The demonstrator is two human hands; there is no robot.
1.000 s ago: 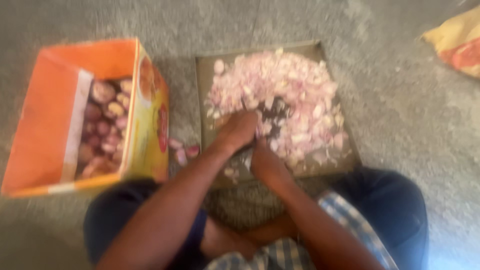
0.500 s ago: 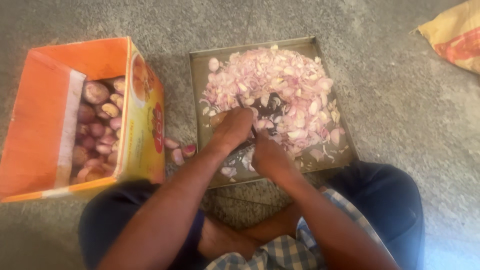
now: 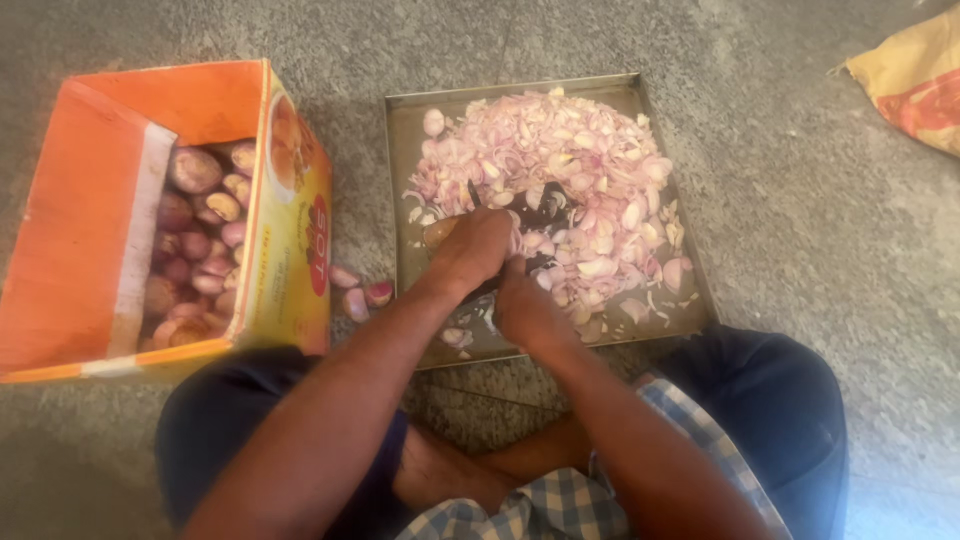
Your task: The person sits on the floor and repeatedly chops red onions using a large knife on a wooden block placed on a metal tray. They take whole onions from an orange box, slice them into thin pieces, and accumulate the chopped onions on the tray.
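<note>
Onion slices (image 3: 560, 170), thin and curved, heap beside both hands (image 3: 500, 275).

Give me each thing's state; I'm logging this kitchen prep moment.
Box: open, holding whole onions.
Tray: flat on the floor, heaped with sliced onion.
Left hand: closed around something, contents hidden.
Right hand: closed, beside the left.
Peeled onions: loose on the floor.

Head camera looks steeply down, close above the floor (image 3: 780, 250).

Grey floor (image 3: 800, 230), tray (image 3: 520, 92) (metal), orange box (image 3: 80, 250)
</note>
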